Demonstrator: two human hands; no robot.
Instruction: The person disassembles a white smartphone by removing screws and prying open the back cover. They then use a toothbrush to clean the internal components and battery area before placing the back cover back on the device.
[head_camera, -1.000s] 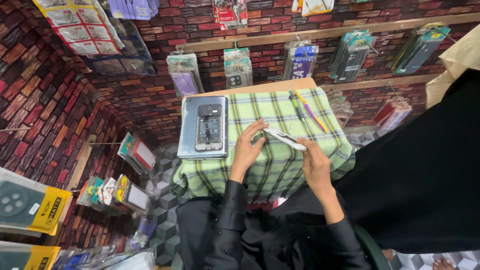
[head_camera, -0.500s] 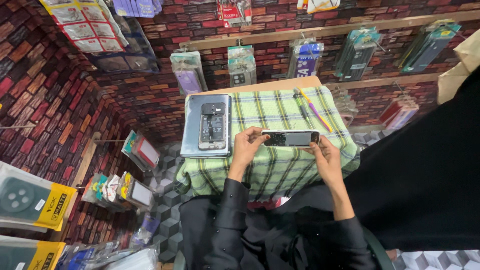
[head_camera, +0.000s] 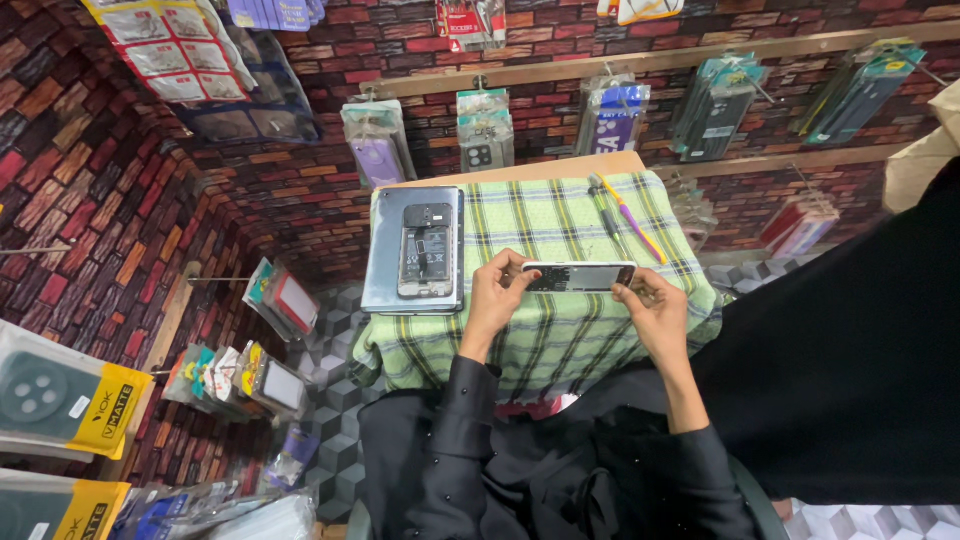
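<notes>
Fingers (head_camera: 512, 272) hide both ends of the phone panel (head_camera: 578, 277).

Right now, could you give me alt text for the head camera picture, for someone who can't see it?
Two hands, left hand and right hand, hold a phone panel by its ends above a small table covered in a green checked cloth. An opened phone lies on a grey mat beside them, with tools at the far edge.
</notes>
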